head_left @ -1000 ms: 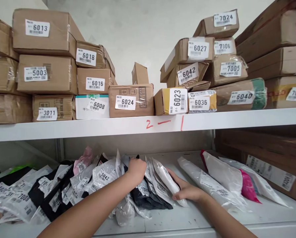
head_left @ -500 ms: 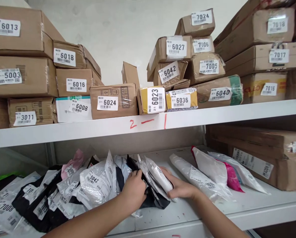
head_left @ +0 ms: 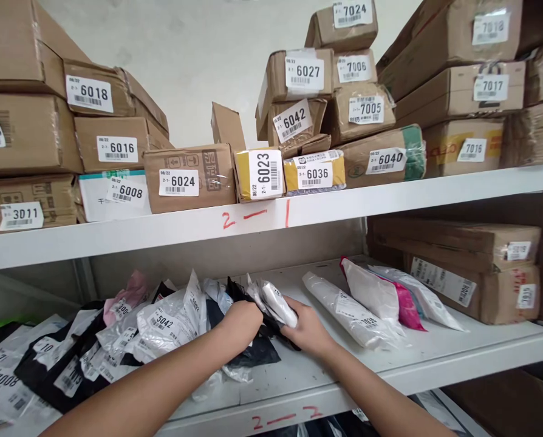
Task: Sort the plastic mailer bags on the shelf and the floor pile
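Note:
Both my hands are in a row of plastic mailer bags standing on the lower white shelf (head_left: 435, 355). My left hand (head_left: 239, 325) is curled over a black bag (head_left: 253, 352), fingers closed against it. My right hand (head_left: 305, 328) grips a small bundle of white and grey labelled bags (head_left: 276, 300), pushing them upright toward the left hand. Left of my hands lies a heap of white and black labelled mailers (head_left: 162, 325), one marked 5042.
More mailers (head_left: 358, 309), white and pink, lie to the right on the same shelf, then brown cartons (head_left: 463, 267). The upper shelf (head_left: 253, 218), marked "2-1" in red, carries many numbered cartons such as 6024 (head_left: 187, 179) and 6023 (head_left: 260, 175).
The view has shifted right and down. My right hand gathered the loose white bags and pushed them left, closing up against my left hand.

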`<state>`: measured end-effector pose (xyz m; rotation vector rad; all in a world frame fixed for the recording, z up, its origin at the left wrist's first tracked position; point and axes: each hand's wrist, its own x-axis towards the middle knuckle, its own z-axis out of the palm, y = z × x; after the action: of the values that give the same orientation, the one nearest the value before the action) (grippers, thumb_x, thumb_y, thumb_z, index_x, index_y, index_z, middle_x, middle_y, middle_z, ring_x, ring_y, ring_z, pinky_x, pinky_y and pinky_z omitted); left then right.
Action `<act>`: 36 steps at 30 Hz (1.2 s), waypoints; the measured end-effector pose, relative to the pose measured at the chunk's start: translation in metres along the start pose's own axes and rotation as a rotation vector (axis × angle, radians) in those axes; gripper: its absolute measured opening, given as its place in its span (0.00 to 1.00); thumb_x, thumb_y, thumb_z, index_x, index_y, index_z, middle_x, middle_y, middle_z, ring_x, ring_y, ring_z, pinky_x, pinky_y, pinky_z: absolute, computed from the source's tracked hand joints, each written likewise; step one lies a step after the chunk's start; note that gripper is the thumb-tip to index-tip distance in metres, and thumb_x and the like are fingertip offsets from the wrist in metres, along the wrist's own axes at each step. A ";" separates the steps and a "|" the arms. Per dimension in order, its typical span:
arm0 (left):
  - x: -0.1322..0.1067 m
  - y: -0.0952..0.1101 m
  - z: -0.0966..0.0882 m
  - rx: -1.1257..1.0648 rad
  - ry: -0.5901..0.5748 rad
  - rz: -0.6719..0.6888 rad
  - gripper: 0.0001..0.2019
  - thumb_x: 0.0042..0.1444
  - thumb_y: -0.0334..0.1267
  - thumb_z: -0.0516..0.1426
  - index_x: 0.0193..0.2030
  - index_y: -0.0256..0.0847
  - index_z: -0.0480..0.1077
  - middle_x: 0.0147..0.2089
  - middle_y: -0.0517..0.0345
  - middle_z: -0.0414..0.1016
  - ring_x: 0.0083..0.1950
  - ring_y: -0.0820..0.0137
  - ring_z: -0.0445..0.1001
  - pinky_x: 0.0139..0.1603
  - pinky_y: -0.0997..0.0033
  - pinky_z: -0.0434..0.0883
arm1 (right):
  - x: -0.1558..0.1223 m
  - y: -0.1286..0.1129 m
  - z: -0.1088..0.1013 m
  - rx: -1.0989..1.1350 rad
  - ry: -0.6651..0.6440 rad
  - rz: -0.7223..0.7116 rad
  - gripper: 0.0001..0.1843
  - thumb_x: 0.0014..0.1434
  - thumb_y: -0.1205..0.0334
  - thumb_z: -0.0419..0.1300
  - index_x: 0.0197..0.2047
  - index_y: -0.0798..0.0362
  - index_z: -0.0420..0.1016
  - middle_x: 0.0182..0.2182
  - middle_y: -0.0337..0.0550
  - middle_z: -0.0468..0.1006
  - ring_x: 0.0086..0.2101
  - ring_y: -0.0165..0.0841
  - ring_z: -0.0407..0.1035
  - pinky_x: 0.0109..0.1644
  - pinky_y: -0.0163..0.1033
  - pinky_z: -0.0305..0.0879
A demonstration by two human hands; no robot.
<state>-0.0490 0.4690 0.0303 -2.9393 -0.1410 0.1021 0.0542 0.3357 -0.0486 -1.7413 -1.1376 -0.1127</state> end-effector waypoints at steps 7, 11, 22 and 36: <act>-0.036 -0.003 0.002 0.027 -0.012 0.082 0.18 0.53 0.35 0.58 0.51 0.35 0.73 0.53 0.40 0.74 0.58 0.45 0.70 0.57 0.44 0.68 | 0.003 0.001 -0.004 0.037 0.016 0.076 0.33 0.40 0.60 0.54 0.52 0.58 0.72 0.46 0.49 0.78 0.44 0.46 0.71 0.52 0.48 0.65; -0.045 -0.008 0.009 0.044 -0.042 0.058 0.33 0.43 0.41 0.67 0.59 0.41 0.68 0.62 0.39 0.66 0.69 0.37 0.52 0.65 0.30 0.54 | -0.001 -0.006 0.006 -0.058 -0.091 -0.003 0.43 0.37 0.63 0.60 0.60 0.58 0.65 0.55 0.55 0.71 0.52 0.49 0.66 0.59 0.50 0.61; -0.058 -0.055 0.002 -0.059 0.023 0.281 0.22 0.52 0.25 0.52 0.49 0.52 0.75 0.55 0.57 0.74 0.60 0.60 0.67 0.61 0.61 0.64 | -0.006 -0.004 0.021 -0.036 -0.194 0.025 0.52 0.31 0.67 0.66 0.64 0.53 0.60 0.61 0.55 0.63 0.61 0.52 0.55 0.67 0.53 0.50; -0.049 -0.027 -0.021 -0.089 0.252 -0.086 0.17 0.57 0.31 0.51 0.53 0.37 0.69 0.55 0.45 0.69 0.55 0.57 0.72 0.53 0.60 0.70 | 0.009 0.007 -0.028 0.114 -0.486 0.228 0.49 0.30 0.65 0.66 0.59 0.43 0.58 0.52 0.43 0.61 0.54 0.46 0.57 0.59 0.49 0.57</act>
<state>-0.0981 0.4863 0.0595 -2.9957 -0.2384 -0.2938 0.0753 0.3196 -0.0350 -1.8323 -1.2451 0.5309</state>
